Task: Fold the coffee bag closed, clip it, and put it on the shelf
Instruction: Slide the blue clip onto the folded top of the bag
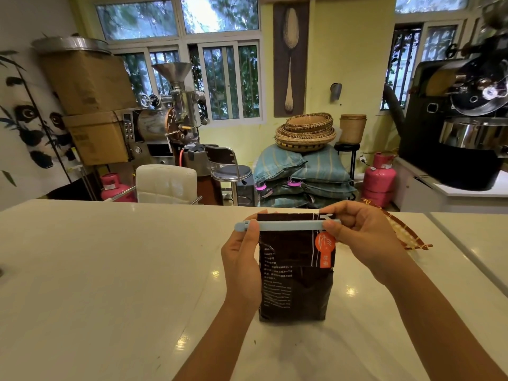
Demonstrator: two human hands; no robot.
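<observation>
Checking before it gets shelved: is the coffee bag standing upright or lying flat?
Upright. The coffee bag stands on its base on the counter, the blue clip across its top.
</observation>
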